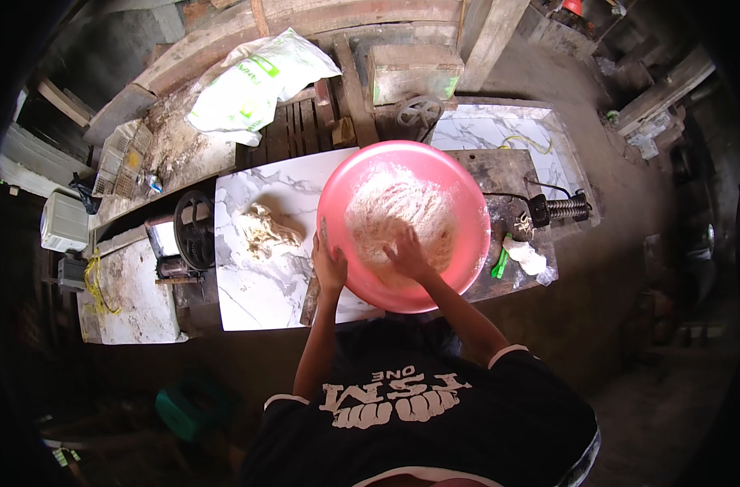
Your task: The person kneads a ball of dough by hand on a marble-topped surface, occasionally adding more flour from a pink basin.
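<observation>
A large pink basin (473, 219) stands on the work table, with pale flour (402, 199) spread over its bottom. My left hand (330, 265) is on the basin's left side, its fingers closed over the rim. Inside the basin, my right hand (410, 257) touches the flour near the front, its fingers spread and nothing visible in them. A lump of pale dough (266, 230) lies left of the basin on the white marble-patterned table top (244, 292).
At the left stands a machine with a black wheel (193, 231). Right of the basin lie a green-handled tool (500, 263), a white plastic bag (526, 256) and a ridged metal roller (561, 209). A white sack (264, 77) and a wire basket (120, 160) sit farther back.
</observation>
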The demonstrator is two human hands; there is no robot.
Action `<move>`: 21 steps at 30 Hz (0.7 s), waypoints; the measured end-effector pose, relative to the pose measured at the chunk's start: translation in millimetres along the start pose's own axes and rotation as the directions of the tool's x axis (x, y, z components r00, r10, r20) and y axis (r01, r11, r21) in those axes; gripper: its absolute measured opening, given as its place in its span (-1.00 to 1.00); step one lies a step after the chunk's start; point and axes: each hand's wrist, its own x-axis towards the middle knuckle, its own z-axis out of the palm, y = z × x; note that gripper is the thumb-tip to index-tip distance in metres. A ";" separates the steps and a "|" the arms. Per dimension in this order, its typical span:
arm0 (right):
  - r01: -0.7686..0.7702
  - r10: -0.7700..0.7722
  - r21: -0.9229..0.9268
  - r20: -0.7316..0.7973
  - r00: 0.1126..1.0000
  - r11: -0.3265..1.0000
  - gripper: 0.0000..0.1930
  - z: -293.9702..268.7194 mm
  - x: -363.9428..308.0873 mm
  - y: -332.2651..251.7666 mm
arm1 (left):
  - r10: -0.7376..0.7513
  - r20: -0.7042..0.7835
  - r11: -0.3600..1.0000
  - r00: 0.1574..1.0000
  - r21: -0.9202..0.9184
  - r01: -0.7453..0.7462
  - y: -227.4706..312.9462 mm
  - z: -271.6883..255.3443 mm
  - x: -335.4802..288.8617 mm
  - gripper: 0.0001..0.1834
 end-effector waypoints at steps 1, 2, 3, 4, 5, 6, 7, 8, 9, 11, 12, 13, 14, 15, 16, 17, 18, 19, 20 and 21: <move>0.073 -0.071 0.159 -0.022 0.997 0.985 -0.35 3.9 -5.9 -0.6 | 0.009 -0.006 1.000 1.000 0.008 -0.009 0.8 1.5 2.2 -0.34; 0.111 -0.105 0.237 -0.038 0.994 0.965 -0.37 6.4 -9.0 -1.7 | 0.017 -0.013 1.000 1.000 0.018 -0.017 1.4 2.6 3.2 -0.34; 0.148 -0.139 0.311 -0.051 0.989 0.939 -0.38 8.8 -12.5 -2.5 | 0.014 -0.013 1.000 1.000 0.018 -0.014 2.0 3.8 2.8 -0.34; 0.284 -0.265 0.183 -0.122 0.956 0.941 -0.42 9.3 -14.5 -6.1 | 0.005 -0.003 1.000 1.000 0.014 -0.004 2.6 4.1 3.2 -0.34; 0.406 -0.394 0.044 -0.174 0.903 0.913 -0.45 9.7 -16.1 -9.4 | -0.006 0.006 1.000 1.000 0.009 0.006 2.4 3.6 3.1 -0.34; 0.463 -0.459 -0.027 -0.191 0.868 0.886 -0.45 9.5 -14.5 -10.9 | -0.007 0.006 1.000 1.000 0.015 0.007 0.1 3.0 2.5 -0.34; 0.512 -0.521 -0.100 -0.210 0.827 0.853 -0.46 8.7 -13.0 -13.1 | 0.015 0.002 1.000 1.000 0.011 -0.015 -1.3 2.4 3.9 -0.34; 0.548 -0.568 -0.163 -0.127 0.813 0.820 -0.47 5.0 -5.8 -12.9 | 0.036 -0.002 0.999 0.999 0.007 -0.036 -2.5 1.3 5.0 -0.34; 0.600 -0.622 -0.195 -0.080 0.779 0.776 -0.48 5.1 5.7 -7.0 | 0.038 -0.004 0.999 0.999 0.011 -0.038 -3.1 0.4 4.9 -0.34; 0.692 -0.713 -0.226 -0.014 0.701 0.685 -0.49 -1.3 26.2 6.4 | 0.021 0.042 0.999 0.999 -0.046 -0.019 -0.6 -3.1 5.4 -0.34; 0.736 -0.755 -0.229 0.007 0.655 0.637 -0.50 -7.4 34.6 11.9 | 0.020 0.036 0.999 0.999 -0.033 -0.019 -3.3 -6.3 3.4 -0.34; 0.736 -0.759 -0.184 -0.170 0.629 0.651 -0.51 -6.7 46.6 21.6 | 0.030 0.056 1.000 0.998 0.002 -0.030 -4.8 -6.4 3.0 -0.33; 0.682 -0.679 -0.101 -0.277 0.680 0.724 -0.53 0.1 61.3 40.1 | 0.038 0.082 0.999 0.996 0.033 -0.040 -4.5 -4.9 2.9 -0.33; 0.628 -0.582 -0.004 -0.380 0.719 0.778 -0.54 7.3 75.5 61.0 | 0.054 0.101 0.998 0.993 0.035 -0.058 -2.7 -2.4 3.1 -0.33; 0.514 -0.419 0.191 -0.381 0.824 0.836 -0.58 4.2 80.1 66.9 | 0.045 0.100 0.998 0.994 0.048 -0.050 -4.3 -5.9 0.5 -0.33; 0.380 -0.240 0.383 -0.365 0.900 0.842 -0.60 -4.2 81.2 69.6 | 0.044 0.093 0.996 0.995 0.072 -0.051 -5.8 -8.8 -2.8 -0.34; 0.302 -0.147 0.499 -0.326 0.934 0.812 -0.61 -7.7 74.1 71.9 | 0.045 0.089 0.994 0.995 0.095 -0.054 -6.6 -11.4 -5.6 -0.35; 0.217 -0.047 0.608 -0.282 0.958 0.764 -0.60 -17.0 62.9 71.3 | 0.035 0.097 0.994 0.995 0.102 -0.045 -6.7 -13.0 -7.8 -0.35; 0.181 -0.122 0.152 -0.335 0.934 0.972 -0.60 -16.8 49.9 72.2 | 0.012 0.095 0.998 0.995 0.065 -0.019 -5.8 -13.7 -7.4 -0.35; 0.088 -0.082 0.009 -0.284 0.955 0.996 -0.59 -10.5 35.2 63.6 | -0.010 0.095 1.000 0.995 0.028 0.007 -4.8 -15.6 -8.0 -0.36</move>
